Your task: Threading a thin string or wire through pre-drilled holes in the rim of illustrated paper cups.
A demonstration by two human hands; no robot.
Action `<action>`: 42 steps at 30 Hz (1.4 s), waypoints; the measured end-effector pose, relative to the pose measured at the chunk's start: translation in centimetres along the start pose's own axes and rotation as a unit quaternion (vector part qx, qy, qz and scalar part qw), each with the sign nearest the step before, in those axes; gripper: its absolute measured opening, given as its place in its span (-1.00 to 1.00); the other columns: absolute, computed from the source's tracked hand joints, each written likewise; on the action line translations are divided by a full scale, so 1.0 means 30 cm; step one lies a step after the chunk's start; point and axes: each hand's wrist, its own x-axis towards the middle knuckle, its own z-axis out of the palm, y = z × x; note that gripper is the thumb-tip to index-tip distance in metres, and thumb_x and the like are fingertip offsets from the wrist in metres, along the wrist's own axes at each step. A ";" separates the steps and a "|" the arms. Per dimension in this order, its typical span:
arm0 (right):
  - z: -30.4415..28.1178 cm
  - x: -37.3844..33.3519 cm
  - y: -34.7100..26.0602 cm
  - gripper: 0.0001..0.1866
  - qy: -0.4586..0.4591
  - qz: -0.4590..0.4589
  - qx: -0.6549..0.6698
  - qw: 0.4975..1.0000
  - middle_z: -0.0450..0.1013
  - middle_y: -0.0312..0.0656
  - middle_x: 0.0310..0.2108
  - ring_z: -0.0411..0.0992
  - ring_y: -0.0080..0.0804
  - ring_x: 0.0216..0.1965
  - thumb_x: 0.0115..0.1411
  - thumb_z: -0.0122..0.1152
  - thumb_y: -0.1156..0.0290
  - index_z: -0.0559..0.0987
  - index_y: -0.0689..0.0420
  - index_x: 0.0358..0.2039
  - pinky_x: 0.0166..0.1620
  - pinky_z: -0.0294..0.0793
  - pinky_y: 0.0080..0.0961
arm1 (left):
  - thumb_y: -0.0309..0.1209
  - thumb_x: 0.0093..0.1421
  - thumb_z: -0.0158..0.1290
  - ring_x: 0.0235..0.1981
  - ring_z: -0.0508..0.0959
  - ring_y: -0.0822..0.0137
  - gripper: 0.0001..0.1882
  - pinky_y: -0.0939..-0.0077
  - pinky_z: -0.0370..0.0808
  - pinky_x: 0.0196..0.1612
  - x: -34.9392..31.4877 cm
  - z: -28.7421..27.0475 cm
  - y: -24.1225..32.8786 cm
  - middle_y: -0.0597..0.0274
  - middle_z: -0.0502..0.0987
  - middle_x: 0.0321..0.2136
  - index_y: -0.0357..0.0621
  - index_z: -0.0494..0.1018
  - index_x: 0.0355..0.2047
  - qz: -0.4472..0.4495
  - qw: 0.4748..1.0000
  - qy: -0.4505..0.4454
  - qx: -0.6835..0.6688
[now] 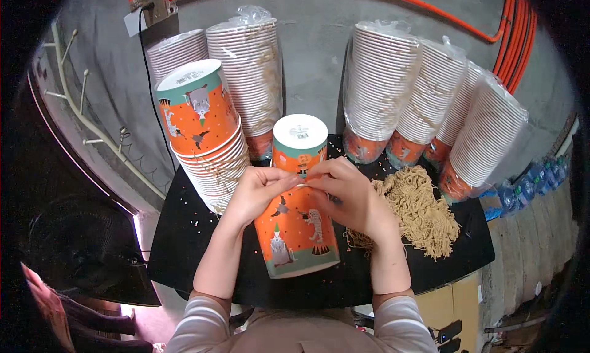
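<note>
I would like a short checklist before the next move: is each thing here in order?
1. Left hand at the front orange cup: ok.
2. Right hand close to the left one: ok.
3. What sits between the hands: cannot tell, too small.
4. Tan cord pile untangled: not ok, strands lie jumbled on the black table.
5. Right-side cup stacks unwrapped: not ok, clear plastic covers them.

Far ahead of me is a grey wall with orange pipes at its right and a socket box at its left, trailing a black cable. A white rack stands to my left, near what may be a fan in shadow; bottles lie right.
</note>
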 end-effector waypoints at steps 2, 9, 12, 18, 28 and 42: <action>0.014 0.001 0.008 -0.57 -0.004 -0.017 -0.014 1.000 0.46 -0.14 -0.09 0.44 -0.10 -0.03 0.03 0.35 0.63 0.60 0.18 -0.03 0.03 0.47 -0.31 | -0.46 0.29 0.19 -0.35 0.59 0.61 -0.77 0.72 0.51 -0.25 -0.001 0.006 0.007 0.24 0.68 -0.35 -0.43 0.63 -0.15 0.001 1.000 0.002 0.026; 0.039 0.015 0.020 -0.47 -0.003 -0.042 0.031 0.999 0.47 -0.13 -0.05 0.44 -0.08 -0.01 -0.03 0.28 0.69 0.61 0.06 0.02 0.05 0.47 -0.29 | -0.52 0.25 0.14 -0.57 0.40 0.74 -0.81 0.75 0.30 -0.51 -0.025 -0.005 0.037 0.48 0.55 -0.60 -0.36 0.67 -0.21 -0.019 0.996 -0.030 0.079; 0.051 0.018 0.026 -0.50 0.004 -0.033 0.023 0.999 0.47 -0.13 -0.06 0.44 -0.07 -0.01 -0.02 0.28 0.69 0.61 0.07 -0.01 0.06 0.47 -0.27 | -0.53 0.22 0.15 -0.59 0.36 0.77 -0.83 0.76 0.22 -0.55 -0.030 -0.003 0.039 0.51 0.49 -0.67 -0.34 0.68 -0.23 0.009 0.994 -0.036 0.104; 0.056 0.015 0.048 -0.76 0.042 -0.014 -0.006 0.999 0.51 -0.16 -0.09 0.47 -0.19 -0.10 0.06 0.35 0.62 0.60 0.20 -0.21 -0.06 0.50 -0.37 | -0.51 0.23 0.18 -0.62 0.41 0.74 -0.86 0.74 0.26 -0.55 -0.034 0.009 0.062 0.47 0.51 -0.70 -0.36 0.65 -0.27 -0.024 0.993 -0.015 0.119; 0.042 0.020 0.051 -0.85 0.086 0.050 0.056 0.993 0.52 -0.16 -0.18 0.49 -0.37 -0.25 0.12 0.35 0.60 0.56 0.22 -0.29 -0.18 0.50 -0.50 | -0.46 0.32 0.13 -0.37 0.53 0.67 -0.82 0.82 0.38 -0.39 -0.010 0.019 0.028 0.32 0.64 -0.27 -0.29 0.59 -0.13 -0.051 0.995 -0.016 -0.082; 0.047 0.026 0.018 -0.84 0.089 0.096 0.090 0.987 0.50 -0.12 -0.23 0.55 -0.24 -0.20 0.15 0.33 0.58 0.55 0.19 -0.26 -0.15 0.54 -0.42 | -0.66 0.19 0.21 -0.42 0.61 0.49 -0.79 0.65 0.55 -0.33 -0.001 0.033 0.000 0.06 0.69 -0.31 -0.40 0.62 -0.14 0.022 0.994 -0.016 -0.109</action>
